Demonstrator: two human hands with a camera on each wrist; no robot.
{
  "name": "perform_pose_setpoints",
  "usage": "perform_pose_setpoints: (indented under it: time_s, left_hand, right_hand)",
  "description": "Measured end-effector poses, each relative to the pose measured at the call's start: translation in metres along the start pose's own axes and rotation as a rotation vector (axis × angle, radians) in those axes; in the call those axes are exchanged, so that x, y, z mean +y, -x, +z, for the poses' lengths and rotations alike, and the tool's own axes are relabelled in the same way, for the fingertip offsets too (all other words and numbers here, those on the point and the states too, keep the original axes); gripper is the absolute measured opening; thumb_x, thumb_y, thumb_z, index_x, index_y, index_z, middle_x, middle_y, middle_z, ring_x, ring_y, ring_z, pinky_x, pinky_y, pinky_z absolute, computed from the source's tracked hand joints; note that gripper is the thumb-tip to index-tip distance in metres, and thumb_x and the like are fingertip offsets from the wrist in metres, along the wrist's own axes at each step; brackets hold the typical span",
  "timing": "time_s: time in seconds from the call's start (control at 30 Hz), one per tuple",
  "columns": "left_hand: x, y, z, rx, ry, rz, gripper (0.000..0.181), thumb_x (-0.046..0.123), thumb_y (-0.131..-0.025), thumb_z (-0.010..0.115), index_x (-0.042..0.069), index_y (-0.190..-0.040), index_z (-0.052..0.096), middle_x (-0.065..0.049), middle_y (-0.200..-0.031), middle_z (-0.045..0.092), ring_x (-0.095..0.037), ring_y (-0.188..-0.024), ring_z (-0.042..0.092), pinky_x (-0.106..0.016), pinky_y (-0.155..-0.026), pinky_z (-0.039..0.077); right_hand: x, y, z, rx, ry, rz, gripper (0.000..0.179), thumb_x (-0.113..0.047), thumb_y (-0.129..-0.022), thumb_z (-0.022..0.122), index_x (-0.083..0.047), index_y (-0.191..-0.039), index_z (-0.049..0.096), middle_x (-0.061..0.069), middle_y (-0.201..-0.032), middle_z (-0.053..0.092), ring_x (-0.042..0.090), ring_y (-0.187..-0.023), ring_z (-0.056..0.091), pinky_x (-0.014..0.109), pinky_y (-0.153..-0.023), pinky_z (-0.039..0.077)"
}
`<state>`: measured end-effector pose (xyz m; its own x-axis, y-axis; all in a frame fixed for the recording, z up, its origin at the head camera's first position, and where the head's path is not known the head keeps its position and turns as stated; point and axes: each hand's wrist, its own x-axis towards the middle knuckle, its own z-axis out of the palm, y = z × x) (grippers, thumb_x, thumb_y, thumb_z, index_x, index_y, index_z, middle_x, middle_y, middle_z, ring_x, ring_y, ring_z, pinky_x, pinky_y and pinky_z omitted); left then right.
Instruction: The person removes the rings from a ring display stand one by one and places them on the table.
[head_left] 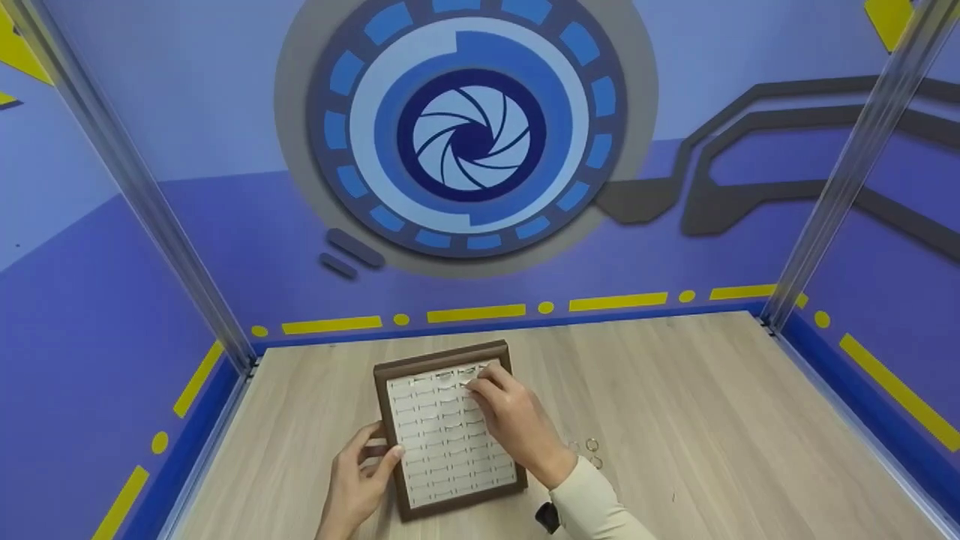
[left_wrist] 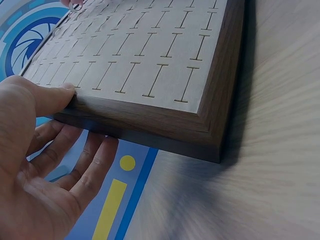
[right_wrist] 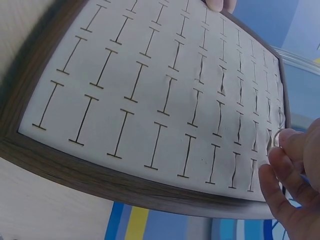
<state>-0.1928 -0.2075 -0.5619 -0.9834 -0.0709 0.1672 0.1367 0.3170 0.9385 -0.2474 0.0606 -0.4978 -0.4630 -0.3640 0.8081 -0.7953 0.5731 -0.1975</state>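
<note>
A ring display tray point(head_left: 390, 442) with a brown wood-look frame holds a white slotted pad point(head_left: 427, 472). My left hand point(head_left: 358, 474) grips its left side, thumb on top of the frame edge and fingers beneath, as the left wrist view shows. Up at the far right of the pad, my right hand point(head_left: 517, 416) pinches a thin ring point(right_wrist: 276, 137) between thumb and index finger, right at the slots. Several slots near there bulge slightly. Part of the ring is hidden by the fingertips.
Several loose rings point(head_left: 592, 445) lie on the wooden table point(head_left: 712, 420) to the right of the tray, beside the right wrist. A black wristband piece point(head_left: 547, 517) shows by the right sleeve point(head_left: 596, 499). Blue and purple printed panels point(head_left: 225, 247) with metal posts surround the table.
</note>
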Motion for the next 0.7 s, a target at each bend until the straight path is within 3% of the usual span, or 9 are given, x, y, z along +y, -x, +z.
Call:
perform_pose_setpoints:
  time_s: [0.27, 0.7]
  left_hand:
    - [-0.001, -0.001, 0.001, 0.0, -0.025, -0.039, 0.051, 0.021, -0.099, 0.08, 0.005, -0.143, 0.061, -0.015, -0.127, 0.067, -0.024, -0.105, 0.072, -0.028, -0.089, 0.065]
    - [0.0, -0.001, 0.0, 0.008, -0.021, -0.019, 0.052, 0.021, -0.099, 0.08, 0.003, -0.144, 0.06, -0.016, -0.128, 0.067, -0.023, -0.105, 0.072, -0.028, -0.087, 0.066]
  right_hand:
    - [0.0, 0.003, -0.005, -0.005, -0.037, -0.008, 0.019, 0.007, -0.09, 0.081, -0.005, -0.103, 0.075, 0.0, -0.101, 0.063, 0.008, -0.083, 0.065, 0.013, -0.074, 0.057]
    - [0.005, 0.014, -0.012, -0.023, -0.008, -0.01, 0.022, 0.009, -0.086, 0.083, -0.006, -0.099, 0.075, 0.0, -0.098, 0.064, 0.009, -0.083, 0.067, 0.014, -0.073, 0.059]
